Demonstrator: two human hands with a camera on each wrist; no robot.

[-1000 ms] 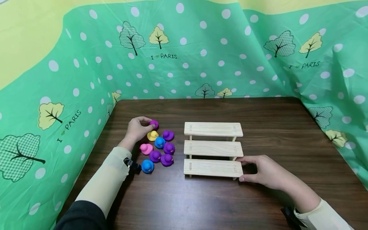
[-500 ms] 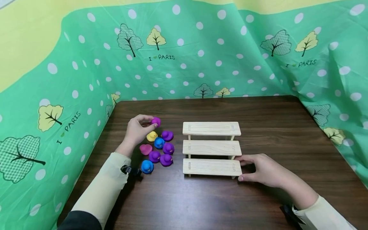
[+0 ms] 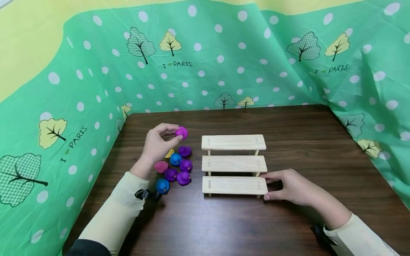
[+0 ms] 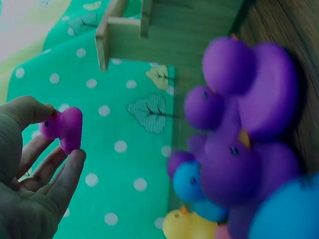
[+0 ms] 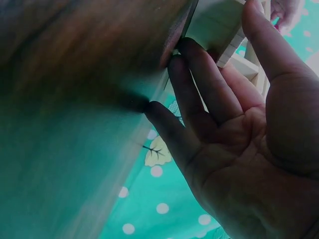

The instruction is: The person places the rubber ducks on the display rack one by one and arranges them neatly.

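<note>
In the head view my left hand (image 3: 159, 143) pinches a purple rubber duck (image 3: 181, 133) between thumb and fingertips, raised off the table. The left wrist view shows this small duck (image 4: 65, 128) side-on, its beak by the thumb. Below that hand sit several more rubber ducks: purple (image 3: 184, 178), blue (image 3: 162, 186), pink (image 3: 161, 167) and a partly covered yellow one (image 3: 169, 153). A three-step wooden stand (image 3: 234, 164) is right of them. My right hand (image 3: 293, 188) holds the right end of its lowest step, thumb in front and fingers behind. Some fingertips (image 5: 155, 108) touch the table.
The dark wood table (image 3: 224, 224) carries everything. A green dotted cloth (image 3: 198, 81) printed with trees rises along its back and sides. Dark wrist cameras (image 3: 142, 194) sit on both cuffs.
My left hand has lifted the purple duck from beside the yellow duck and moved right toward the stand, now partly covering the yellow one. The right hand stays on the stand.
</note>
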